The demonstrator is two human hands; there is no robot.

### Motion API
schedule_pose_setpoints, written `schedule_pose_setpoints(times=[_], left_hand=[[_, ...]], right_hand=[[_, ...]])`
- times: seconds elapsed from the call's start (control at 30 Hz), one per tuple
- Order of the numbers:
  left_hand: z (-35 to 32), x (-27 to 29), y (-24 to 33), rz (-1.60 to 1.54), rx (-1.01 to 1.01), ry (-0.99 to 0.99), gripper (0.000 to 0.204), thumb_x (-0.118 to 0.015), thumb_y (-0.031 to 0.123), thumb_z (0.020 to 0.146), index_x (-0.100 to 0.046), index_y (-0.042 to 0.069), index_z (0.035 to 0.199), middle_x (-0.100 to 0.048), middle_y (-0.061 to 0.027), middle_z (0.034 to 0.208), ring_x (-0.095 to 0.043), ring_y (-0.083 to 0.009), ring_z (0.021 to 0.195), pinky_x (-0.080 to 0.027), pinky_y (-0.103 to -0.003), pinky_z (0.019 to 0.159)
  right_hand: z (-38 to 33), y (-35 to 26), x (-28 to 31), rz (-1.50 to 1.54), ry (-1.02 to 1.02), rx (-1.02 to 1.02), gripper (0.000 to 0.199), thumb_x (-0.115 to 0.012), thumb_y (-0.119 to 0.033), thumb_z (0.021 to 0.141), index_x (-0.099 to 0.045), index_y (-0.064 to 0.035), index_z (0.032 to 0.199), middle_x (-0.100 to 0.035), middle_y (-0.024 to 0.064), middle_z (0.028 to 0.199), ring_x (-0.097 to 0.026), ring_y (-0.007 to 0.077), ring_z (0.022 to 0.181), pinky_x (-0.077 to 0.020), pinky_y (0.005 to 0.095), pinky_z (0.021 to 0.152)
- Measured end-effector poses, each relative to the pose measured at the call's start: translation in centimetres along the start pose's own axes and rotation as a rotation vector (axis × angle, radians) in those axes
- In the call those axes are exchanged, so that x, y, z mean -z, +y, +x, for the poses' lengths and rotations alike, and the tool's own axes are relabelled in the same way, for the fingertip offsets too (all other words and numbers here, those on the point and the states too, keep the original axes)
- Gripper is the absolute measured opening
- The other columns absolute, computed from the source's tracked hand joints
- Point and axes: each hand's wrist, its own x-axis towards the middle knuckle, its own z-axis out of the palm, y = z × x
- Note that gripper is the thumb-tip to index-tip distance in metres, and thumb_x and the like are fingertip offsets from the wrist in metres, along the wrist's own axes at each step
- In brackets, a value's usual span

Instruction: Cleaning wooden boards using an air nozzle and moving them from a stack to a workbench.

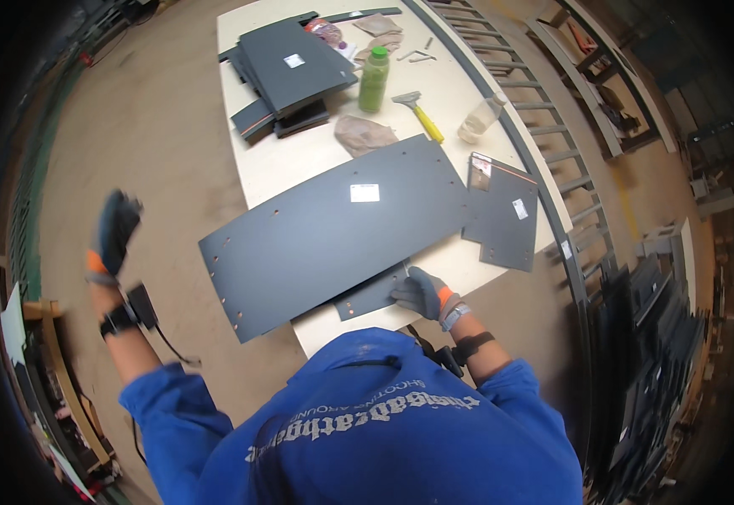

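Note:
A large dark grey panel (pixel 316 236) with small holes and a white label lies at an angle, its left part jutting past the table edge. Partly beneath it is a smaller dark panel (pixel 373 292), also with holes. My right hand (pixel 422 293), in a dark glove with an orange cuff, is closed at the right end of that smaller panel; its fingertips are partly hidden. Away from the table on the left, my gloved left hand (pixel 114 231) is raised over the floor, slightly blurred, fingers extended and holding nothing.
On the pale table (pixel 287 172) are another cut-out dark panel (pixel 504 215), stacked panels (pixel 291 67), a green bottle (pixel 374 82), a clear bottle (pixel 479 120), a yellow-handled scraper (pixel 422 118) and a rag (pixel 364 135). A roller conveyor (pixel 544 130) runs along the right. Several dark panels (pixel 645 370) stand lower right.

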Motion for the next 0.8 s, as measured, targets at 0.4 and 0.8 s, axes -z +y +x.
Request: schedule_pose_setpoints(times=[0.4,0.8], left_hand=[[7.1,-8.6,23.0,-0.291,-0.154,-0.245,0.033,-0.055,0.033,0.085,-0.063,0.001,0.083,-0.069,-0.0122,0.083,-0.067,-0.025,0.081,-0.053,-0.038,0.082],[-10.8,-16.8,1.8,1.954,-0.536,-0.729,0.031,-0.06,0.038,0.082,-0.059,0.011,0.098,-0.062,-0.0057,0.092,-0.06,-0.0267,0.088,-0.05,-0.036,0.079]], right_hand=[[-5.4,8.6,2.0,0.152,-0.079,0.236,0.037,-0.054,-0.037,0.092,-0.053,-0.0016,0.103,-0.058,0.0193,0.114,-0.056,0.0369,0.109,-0.048,0.0458,0.094],[-5.7,9.6,6.0,0.233,-0.023,0.297,0.036,-0.053,-0.036,0.092,-0.051,-0.0036,0.108,-0.056,0.019,0.12,-0.053,0.0352,0.115,-0.0462,0.044,0.095]])
